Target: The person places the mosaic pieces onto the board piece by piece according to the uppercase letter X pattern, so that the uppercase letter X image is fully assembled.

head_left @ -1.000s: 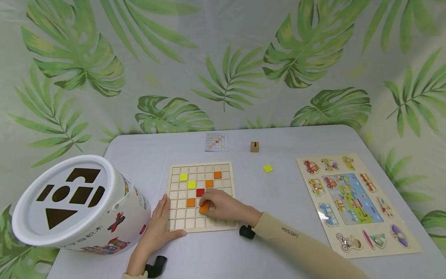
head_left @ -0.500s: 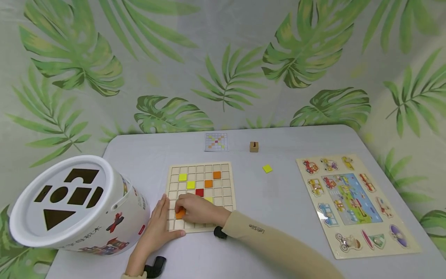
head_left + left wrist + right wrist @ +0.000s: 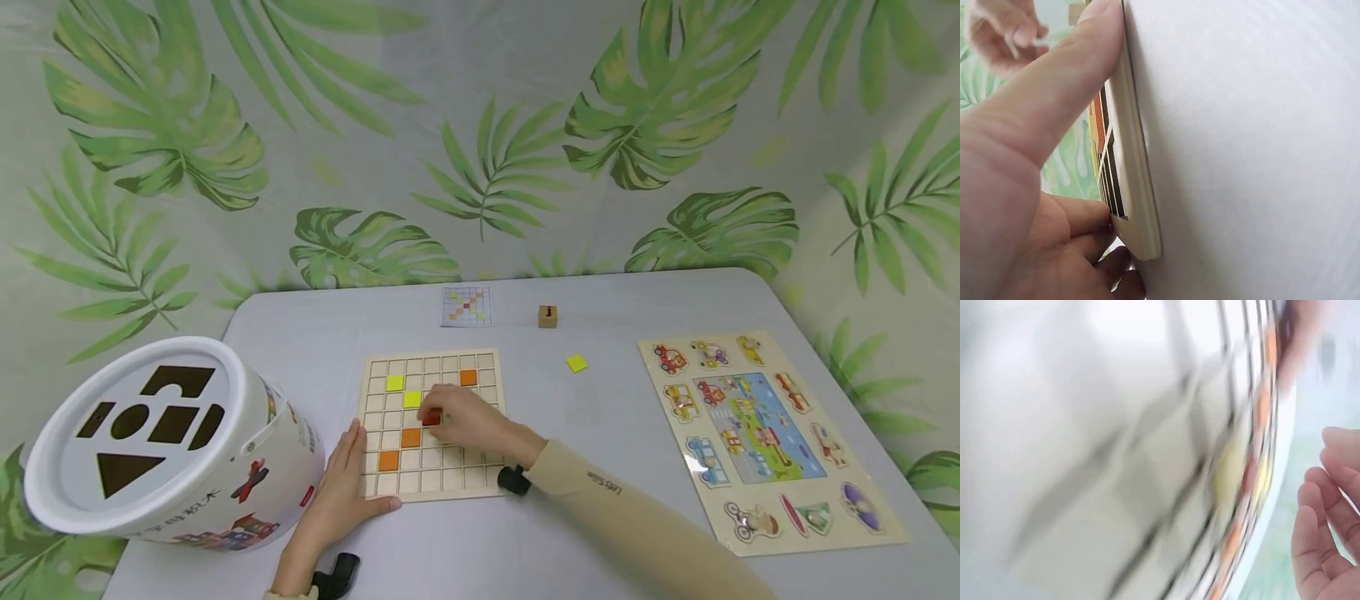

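Note:
On the table lies a square wooden grid board [image 3: 408,482] with flat tiles in its cells. My left hand [image 3: 337,483] steadies the near left corner: its fingers lie straight along the left edge, while the thumb [image 3: 1079,69] touches the near edge. My right hand [image 3: 468,421] hovers over the board's middle, fingertips in front of the red tile [image 3: 431,418]. In the right wrist view its fingers [image 3: 1313,537] are loosely bent and hold nothing. Two orange tiles, one nearer [image 3: 388,460] and one farther orange tile [image 3: 410,437], run diagonally toward the red one. Part of the grid is hidden under this hand.
A loose yellow tile [image 3: 577,363] and a small wooden cube [image 3: 548,317] lie beyond the board's right side. A pattern card [image 3: 467,307] is behind it. A white lidded bucket [image 3: 270,467] stands close left; a vehicle picture puzzle [image 3: 720,508] lies right.
My right hand has carried an orange tile left, left it in a lower-left cell, and moved back up and right with nothing held. The left hand has stayed put.

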`<move>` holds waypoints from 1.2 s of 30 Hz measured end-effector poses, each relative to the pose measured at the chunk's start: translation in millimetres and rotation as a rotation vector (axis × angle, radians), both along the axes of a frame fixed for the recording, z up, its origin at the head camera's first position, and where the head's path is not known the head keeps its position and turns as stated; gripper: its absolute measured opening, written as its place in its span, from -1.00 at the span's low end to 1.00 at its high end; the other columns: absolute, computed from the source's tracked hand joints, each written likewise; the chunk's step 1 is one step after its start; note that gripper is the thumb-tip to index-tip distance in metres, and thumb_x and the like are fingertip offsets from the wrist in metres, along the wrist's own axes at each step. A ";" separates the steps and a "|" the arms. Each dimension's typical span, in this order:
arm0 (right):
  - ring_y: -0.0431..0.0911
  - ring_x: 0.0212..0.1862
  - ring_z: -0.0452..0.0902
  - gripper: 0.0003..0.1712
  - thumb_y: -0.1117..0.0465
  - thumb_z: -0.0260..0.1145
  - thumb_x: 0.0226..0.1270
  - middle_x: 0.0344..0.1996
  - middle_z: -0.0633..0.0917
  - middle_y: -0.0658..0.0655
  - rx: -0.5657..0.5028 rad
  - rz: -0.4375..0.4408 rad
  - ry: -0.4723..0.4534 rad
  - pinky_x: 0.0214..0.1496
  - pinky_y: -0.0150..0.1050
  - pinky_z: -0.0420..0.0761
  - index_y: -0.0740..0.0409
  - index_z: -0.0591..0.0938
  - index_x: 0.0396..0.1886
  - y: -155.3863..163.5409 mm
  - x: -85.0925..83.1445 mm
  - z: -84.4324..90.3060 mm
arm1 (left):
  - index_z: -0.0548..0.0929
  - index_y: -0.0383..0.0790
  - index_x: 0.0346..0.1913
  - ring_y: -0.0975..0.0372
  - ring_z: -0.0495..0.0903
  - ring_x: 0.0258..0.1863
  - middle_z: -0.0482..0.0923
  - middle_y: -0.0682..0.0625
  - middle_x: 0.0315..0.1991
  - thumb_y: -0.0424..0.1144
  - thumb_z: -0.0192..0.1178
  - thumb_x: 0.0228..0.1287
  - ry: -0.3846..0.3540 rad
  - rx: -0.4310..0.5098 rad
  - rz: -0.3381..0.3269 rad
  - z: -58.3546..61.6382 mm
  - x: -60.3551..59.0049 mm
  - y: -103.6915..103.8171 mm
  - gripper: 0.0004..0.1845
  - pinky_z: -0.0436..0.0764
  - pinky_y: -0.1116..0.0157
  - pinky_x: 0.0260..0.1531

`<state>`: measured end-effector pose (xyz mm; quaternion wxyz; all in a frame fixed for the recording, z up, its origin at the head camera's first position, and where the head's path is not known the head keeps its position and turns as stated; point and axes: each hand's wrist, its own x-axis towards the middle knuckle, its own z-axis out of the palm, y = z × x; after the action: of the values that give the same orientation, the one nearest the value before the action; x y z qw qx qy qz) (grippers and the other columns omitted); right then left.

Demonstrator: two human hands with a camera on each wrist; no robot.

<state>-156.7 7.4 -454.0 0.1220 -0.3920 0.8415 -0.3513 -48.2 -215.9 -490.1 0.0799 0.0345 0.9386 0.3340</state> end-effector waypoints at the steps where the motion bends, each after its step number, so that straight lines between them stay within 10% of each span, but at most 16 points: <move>1: -0.08 -0.16 0.53 -0.80 0.42 0.33 0.19 -0.21 0.65 0.06 -0.021 -0.034 -0.017 -0.09 -0.36 0.53 0.24 0.67 -0.16 14.1 -6.1 0.0 | -0.10 -0.54 0.44 -0.26 -0.24 0.42 -0.27 -0.36 0.48 0.04 0.52 -0.15 -0.001 -0.002 0.004 -0.2 0.0 0.4 0.30 -0.08 -0.22 0.29; 10: 0.06 -0.13 0.53 -0.72 0.50 0.37 0.08 -0.17 0.65 0.19 -0.053 -0.360 -0.006 -0.08 -0.07 0.56 0.32 0.66 -0.15 150.1 -57.6 -18.9 | -0.07 -0.56 0.43 -0.27 -0.23 0.41 -0.25 -0.37 0.48 -0.01 0.55 -0.19 0.014 -0.007 0.013 -0.1 -0.3 2.2 0.30 -0.07 -0.25 0.28; 16: 0.14 -0.04 0.52 -0.68 0.54 0.33 0.09 -0.09 0.62 0.27 0.013 -0.423 -0.013 0.00 0.03 0.53 0.34 0.64 -0.10 191.5 -72.2 -28.0 | -0.11 -0.53 0.45 -0.25 -0.25 0.42 -0.29 -0.35 0.49 0.01 0.54 -0.17 -0.006 -0.025 0.010 -1.4 -2.1 1.1 0.30 -0.08 -0.23 0.29; 27: -0.02 -0.23 0.48 -0.75 0.50 0.38 0.05 -0.30 0.59 0.12 0.051 -0.381 0.023 -0.15 -0.13 0.54 0.31 0.64 -0.22 168.5 -61.5 -29.8 | -0.13 -0.53 0.45 -0.25 -0.28 0.42 -0.31 -0.35 0.49 0.03 0.52 -0.16 -0.030 -0.014 0.009 -0.3 -0.2 1.1 0.31 -0.11 -0.23 0.29; 36: -0.13 -0.27 0.46 -0.73 0.45 0.41 0.04 -0.32 0.57 -0.03 -0.001 -0.120 -0.006 -0.22 -0.33 0.53 0.19 0.65 -0.22 95.8 -4.4 -18.4 | -0.12 -0.52 0.45 -0.25 -0.27 0.42 -0.30 -0.34 0.49 0.02 0.53 -0.16 -0.018 -0.011 0.011 -2.2 -1.4 0.5 0.31 -0.09 -0.24 0.28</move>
<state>-161.1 103.1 -472.4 0.1033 -0.3398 0.8629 -0.3595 -49.6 -215.4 -492.3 0.0864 0.0258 0.9398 0.3297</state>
